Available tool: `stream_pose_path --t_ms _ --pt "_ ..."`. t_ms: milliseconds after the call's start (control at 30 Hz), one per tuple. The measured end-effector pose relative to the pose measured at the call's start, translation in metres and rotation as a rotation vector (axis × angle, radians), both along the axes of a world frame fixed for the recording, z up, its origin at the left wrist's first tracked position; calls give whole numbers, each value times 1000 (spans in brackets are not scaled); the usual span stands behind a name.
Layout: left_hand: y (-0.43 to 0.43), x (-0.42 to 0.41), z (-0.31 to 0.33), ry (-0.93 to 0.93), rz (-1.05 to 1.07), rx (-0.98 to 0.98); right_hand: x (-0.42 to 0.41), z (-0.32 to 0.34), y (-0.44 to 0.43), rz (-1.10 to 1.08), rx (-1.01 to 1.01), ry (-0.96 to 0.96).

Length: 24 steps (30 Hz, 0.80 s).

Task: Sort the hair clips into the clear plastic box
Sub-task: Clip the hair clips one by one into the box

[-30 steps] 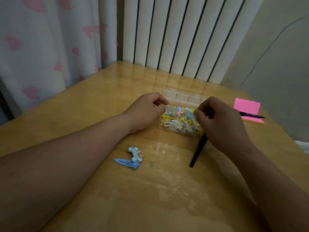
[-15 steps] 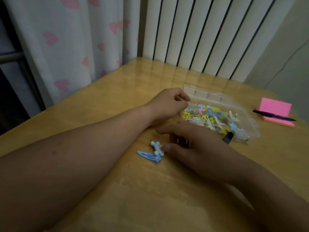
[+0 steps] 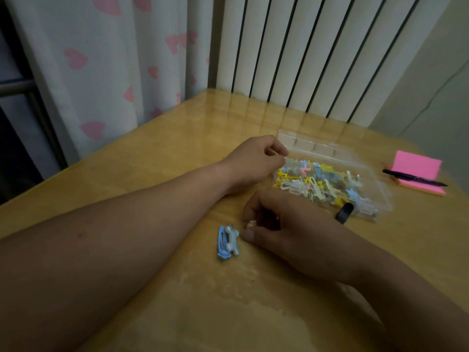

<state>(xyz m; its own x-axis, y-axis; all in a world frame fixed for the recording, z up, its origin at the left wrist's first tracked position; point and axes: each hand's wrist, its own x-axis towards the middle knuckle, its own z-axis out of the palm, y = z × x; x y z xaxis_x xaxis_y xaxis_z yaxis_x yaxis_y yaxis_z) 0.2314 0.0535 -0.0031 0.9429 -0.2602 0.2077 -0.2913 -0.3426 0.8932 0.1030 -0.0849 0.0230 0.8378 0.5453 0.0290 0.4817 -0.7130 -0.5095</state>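
Note:
The clear plastic box point(image 3: 317, 146) stands open at centre right, filled with several yellow, blue and white hair clips point(image 3: 317, 179). My left hand point(image 3: 253, 161) has its curled fingers pinching the box's left rim. On the table in front lie a blue snap clip point(image 3: 221, 243) and a pale bone-shaped clip point(image 3: 232, 241), side by side. My right hand point(image 3: 286, 232) sits just right of them, its thumb touching the bone clip and its fingertips pinching a small beige clip point(image 3: 250, 224). The end of a black clip point(image 3: 344, 213) shows behind my right wrist, against the box's front.
A pink sticky-note pad point(image 3: 416, 166) with a black pen point(image 3: 413, 181) across it lies at the table's right edge. A white radiator point(image 3: 304, 52) stands behind the wooden table point(image 3: 177, 148), and a heart-print curtain point(image 3: 114, 67) hangs at its left.
My right hand left the box, crossed down-left and now curls its fingers by the loose clips. The blue and bone clips have turned more upright. My left hand stayed on the box.

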Motion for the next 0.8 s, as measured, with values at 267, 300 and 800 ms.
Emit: stream_pose_path --t_ms 267,300,800 --pt "1 5 -5 -42 -13 -5 -1 6 -8 -27 -56 -23" --pt "1 4 -5 -43 -13 -3 0 7 -11 -37 -53 -19" --pt "3 -3 0 -35 -9 52 48 14 -118 -724 68 -301"
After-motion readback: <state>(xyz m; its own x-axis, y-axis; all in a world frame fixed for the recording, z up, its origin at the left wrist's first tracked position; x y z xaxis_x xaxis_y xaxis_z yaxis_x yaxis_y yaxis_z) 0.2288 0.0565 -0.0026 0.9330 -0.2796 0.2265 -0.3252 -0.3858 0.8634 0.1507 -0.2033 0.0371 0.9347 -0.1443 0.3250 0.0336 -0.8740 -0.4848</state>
